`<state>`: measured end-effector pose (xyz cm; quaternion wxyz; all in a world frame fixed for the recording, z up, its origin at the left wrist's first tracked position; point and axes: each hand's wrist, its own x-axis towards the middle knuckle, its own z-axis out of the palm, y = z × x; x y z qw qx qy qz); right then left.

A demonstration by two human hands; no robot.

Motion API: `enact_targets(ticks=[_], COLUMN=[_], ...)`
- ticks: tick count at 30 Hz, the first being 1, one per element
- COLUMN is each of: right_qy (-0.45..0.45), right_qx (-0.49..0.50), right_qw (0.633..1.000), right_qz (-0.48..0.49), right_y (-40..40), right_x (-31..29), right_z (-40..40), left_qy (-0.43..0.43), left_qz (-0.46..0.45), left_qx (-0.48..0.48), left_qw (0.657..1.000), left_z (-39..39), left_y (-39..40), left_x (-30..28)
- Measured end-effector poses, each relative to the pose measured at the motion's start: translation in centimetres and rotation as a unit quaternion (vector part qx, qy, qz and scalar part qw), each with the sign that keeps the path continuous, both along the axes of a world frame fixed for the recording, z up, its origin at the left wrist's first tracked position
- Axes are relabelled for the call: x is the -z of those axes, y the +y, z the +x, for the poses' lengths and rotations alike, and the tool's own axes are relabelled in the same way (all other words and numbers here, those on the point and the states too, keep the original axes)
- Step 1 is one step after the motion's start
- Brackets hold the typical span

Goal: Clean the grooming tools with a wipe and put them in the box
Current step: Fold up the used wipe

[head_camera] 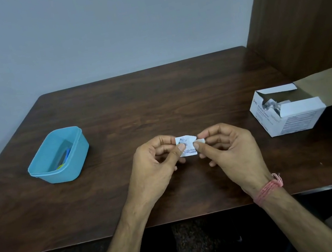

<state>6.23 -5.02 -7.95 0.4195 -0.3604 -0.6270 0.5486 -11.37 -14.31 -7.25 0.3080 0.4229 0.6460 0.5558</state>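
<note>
Occupying the tabletop (135,109): open white carton (287,113) near right edge, blue box (41,167) holding small tools near left edge, left hand (157,167) and right hand (231,149) pinching one wipe sachet (186,147) near front edge, mid-table.

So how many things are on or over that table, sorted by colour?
Blue: 1, the tub, which holds a few small blue and yellow tools too blurred to count.
White: 2, the carton and the wipe packet pinched between the left hand and right hand.
Total: 3, leaving the tools out.
</note>
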Motion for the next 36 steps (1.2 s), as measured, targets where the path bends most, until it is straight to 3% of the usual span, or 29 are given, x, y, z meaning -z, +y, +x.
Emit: enact_targets(ticks=[7, 36], right_qy=[0.004, -0.034], right_qx=[-0.002, -0.003], right_qw=[1.000, 0.999], right_qz=[-0.009, 0.019], right_y=[-0.1, 0.4], right_x=[-0.3, 0.2], right_z=[0.2, -0.1], left_qy=[0.057, 0.031], left_qz=[-0.015, 0.019], left_qx=[-0.002, -0.041], left_qw=[0.998, 0.999], left_z=[0.0, -0.1], left_y=[-0.1, 0.0], left_x=[0.3, 0.7])
